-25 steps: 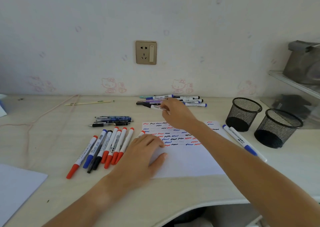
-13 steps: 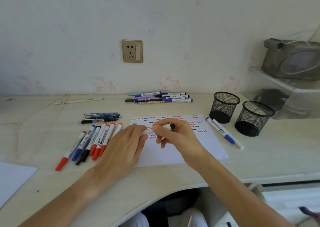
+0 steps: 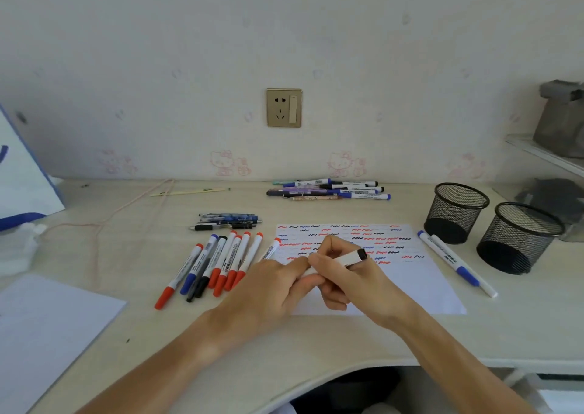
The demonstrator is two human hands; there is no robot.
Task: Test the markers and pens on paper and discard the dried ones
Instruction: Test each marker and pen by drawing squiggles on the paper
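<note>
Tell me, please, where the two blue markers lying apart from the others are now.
In the head view, the two blue markers lie on the right, between the test paper and the two mesh cups.

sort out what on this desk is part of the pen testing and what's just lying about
In the job:
- black marker, held by both hands: left, right
- test paper
- marker row
- pen pile
- mesh cups

Lying about:
- cord
- blank sheet
- bag
- socket
</note>
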